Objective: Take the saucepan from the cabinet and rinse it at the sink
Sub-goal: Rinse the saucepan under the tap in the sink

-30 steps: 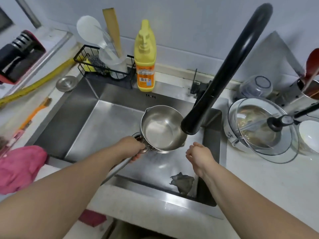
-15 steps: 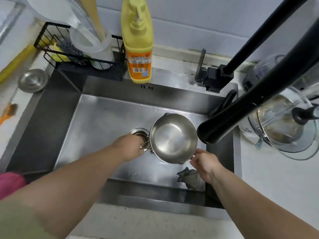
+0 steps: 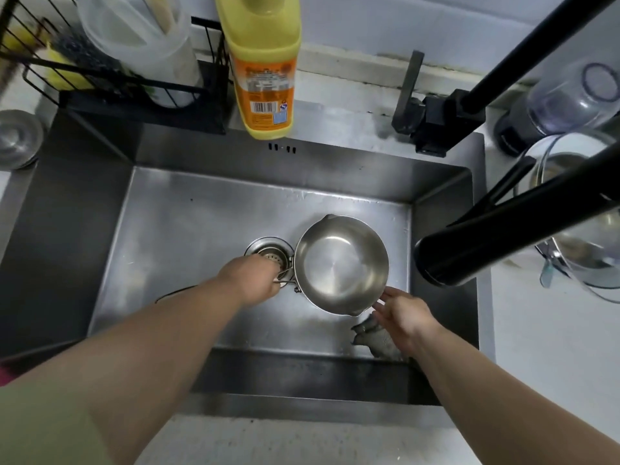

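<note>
A small steel saucepan (image 3: 340,263) hangs low inside the steel sink (image 3: 188,223), right of the drain strainer (image 3: 268,253). My left hand (image 3: 253,280) is shut on its wire handle at the pan's left side. My right hand (image 3: 404,318) has its fingers spread and touches the pan's near right rim by the spout. The pan looks empty and dry. The black faucet spout (image 3: 469,253) ends to the right of the pan, with no water running.
A yellow detergent bottle (image 3: 263,65) stands behind the sink, beside a black wire rack (image 3: 110,82) with a plastic cup. A grey rag (image 3: 375,340) lies in the sink's near right corner. A glass lid (image 3: 577,209) and jar sit right; a steel lid (image 3: 16,137) left.
The pan has moved lower into the sink and to the right, away from under the spout. My right hand came up to touch its rim. The camera leaned closer over the sink.
</note>
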